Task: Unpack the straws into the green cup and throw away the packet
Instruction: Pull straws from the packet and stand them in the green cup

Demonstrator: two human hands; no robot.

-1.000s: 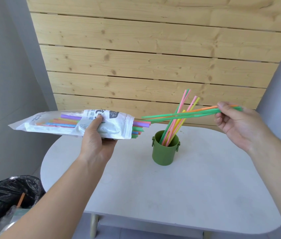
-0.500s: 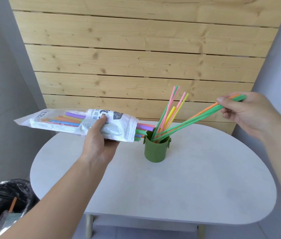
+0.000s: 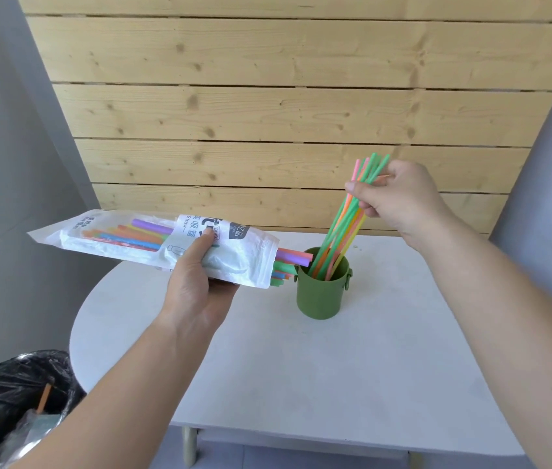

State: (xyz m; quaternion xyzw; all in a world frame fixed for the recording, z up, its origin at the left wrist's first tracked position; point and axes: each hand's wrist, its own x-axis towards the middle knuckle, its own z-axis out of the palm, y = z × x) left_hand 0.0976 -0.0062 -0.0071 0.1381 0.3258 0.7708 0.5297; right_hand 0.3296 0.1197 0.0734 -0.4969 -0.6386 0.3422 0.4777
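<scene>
The green cup [image 3: 322,295] stands on the white table [image 3: 352,374], a little right of centre. Several thin coloured straws [image 3: 342,231] lean in it, and my right hand [image 3: 399,199] grips their upper ends above and right of the cup. My left hand [image 3: 197,286] holds the white straw packet [image 3: 153,247] level, left of the cup. Thick coloured straws [image 3: 290,264] poke out of the packet's open end, almost touching the cup's rim.
A bin lined with a black bag [image 3: 7,401] sits on the floor at the lower left, with rubbish inside. A wooden slat wall [image 3: 268,113] rises right behind the table. Grey walls flank both sides.
My right hand has swung the thin straws from nearly level to steeply upright, their lower ends now inside the cup. The packet stays in my left hand, now closer to the cup.
</scene>
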